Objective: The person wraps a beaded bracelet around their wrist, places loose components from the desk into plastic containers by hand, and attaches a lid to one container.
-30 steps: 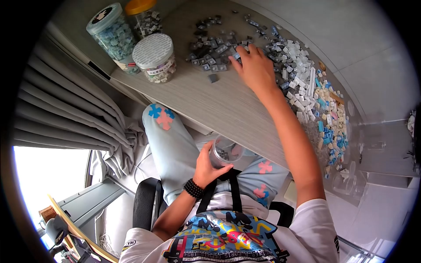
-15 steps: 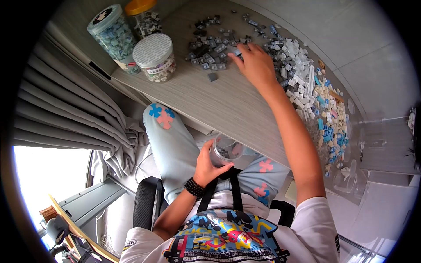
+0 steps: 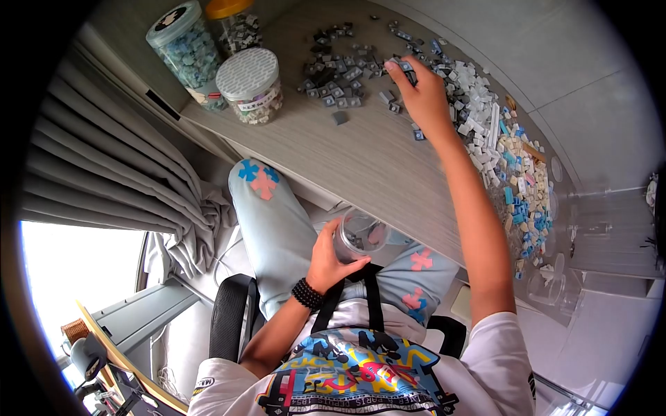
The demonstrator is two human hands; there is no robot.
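Observation:
My left hand [image 3: 326,258] is wrapped round a clear plastic jar [image 3: 344,244] held over my lap, just off the table's edge. Several small grey pieces lie inside the jar. Above the table, my right hand [image 3: 424,97] has its thumb and fingers closed on grey toy bricks [image 3: 406,67]; how many it holds is partly hidden. To its left spreads a pile of dark grey bricks [image 3: 338,73], with one loose grey piece [image 3: 339,118] lying nearer the edge. A few more grey bricks [image 3: 388,98] lie beside my thumb.
White bricks [image 3: 472,104] and a mix of cream and blue bricks [image 3: 531,187] cover the table's right side. At the left stand a tall lidded jar [image 3: 186,59], a yellow-lidded jar [image 3: 236,31] and a white-lidded jar [image 3: 250,87], all filled with small pieces.
My right hand has shifted a little right, and grey bricks now show between its fingers. Bricks it covered before have come into sight. My left hand holds the jar in nearly the same place.

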